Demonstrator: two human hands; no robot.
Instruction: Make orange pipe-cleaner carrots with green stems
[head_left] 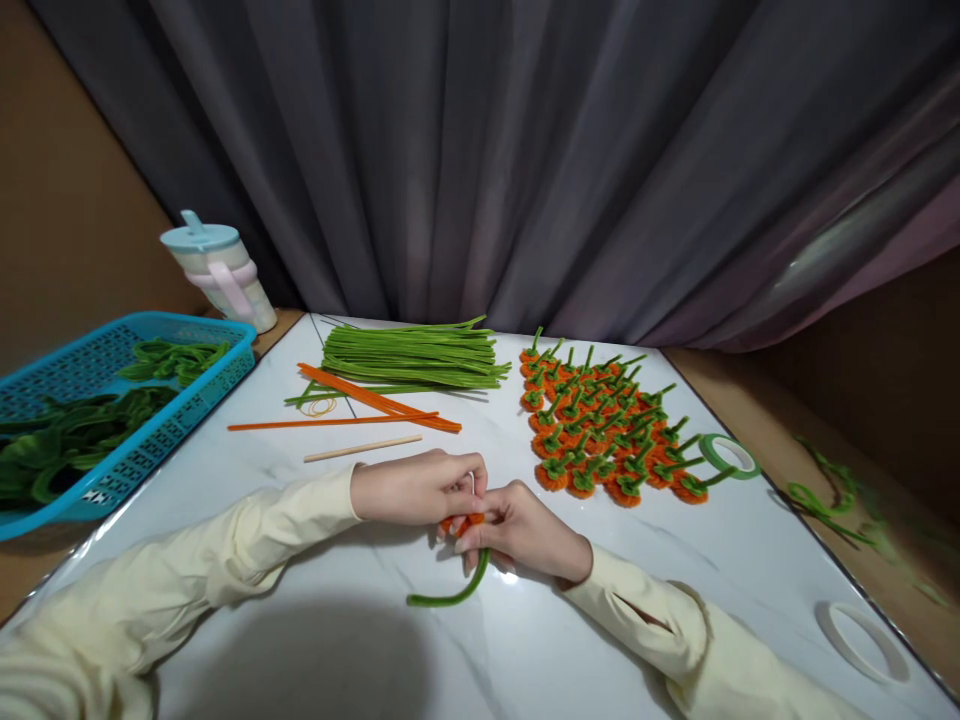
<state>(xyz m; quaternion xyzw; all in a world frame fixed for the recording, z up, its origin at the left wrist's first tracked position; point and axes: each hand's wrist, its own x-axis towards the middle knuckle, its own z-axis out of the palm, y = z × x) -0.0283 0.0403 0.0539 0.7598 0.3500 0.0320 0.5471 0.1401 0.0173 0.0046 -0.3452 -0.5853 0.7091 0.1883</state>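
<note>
My left hand point(427, 487) and my right hand point(523, 530) meet above the white tabletop, fingers closed together around a small orange fuzzy piece point(463, 523). From it a green pipe cleaner point(454, 597) hangs below my right hand and curves to the left. My fingers partly cover the orange piece, so its full shape is hidden. Right of my hands lie several orange fuzzy flower-like pieces point(600, 425) with green centres and upright green stems. Beyond my left hand are a wooden stick point(364, 448) and orange pipe cleaners point(379, 397).
A bundle of green pipe cleaners point(412, 355) lies at the back. A blue basket point(169, 455) with green fuzzy pieces stands left, near a lidded tumbler point(225, 275). Green tape point(729, 456), a white ring point(862, 643) and green scraps point(829, 495) are on the right. A grey curtain point(450, 160) hangs behind.
</note>
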